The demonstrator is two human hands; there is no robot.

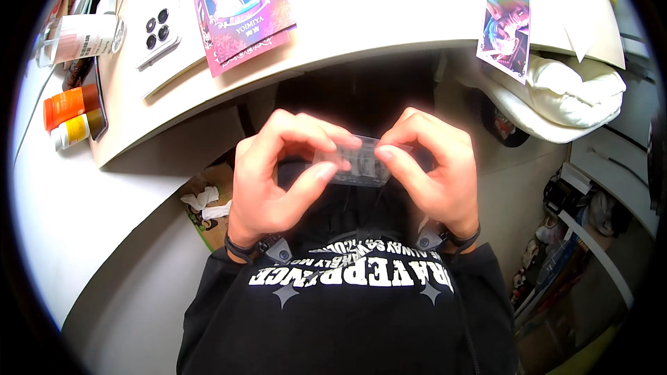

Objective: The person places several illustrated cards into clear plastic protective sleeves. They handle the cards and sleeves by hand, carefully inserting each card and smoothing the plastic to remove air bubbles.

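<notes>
Holding a clear plastic sleeve (363,169) in front of a black sweatshirt (347,337), near a pale desk (396,0) with pink cards (260,14). Gripping its left end in the left hand (271,180), with fingers curled nearly closed; pinching its right end in the right hand (445,167), with thumb and forefinger close together.

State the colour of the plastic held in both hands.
The plastic looks clear, see-through; best seen in head view.
</notes>
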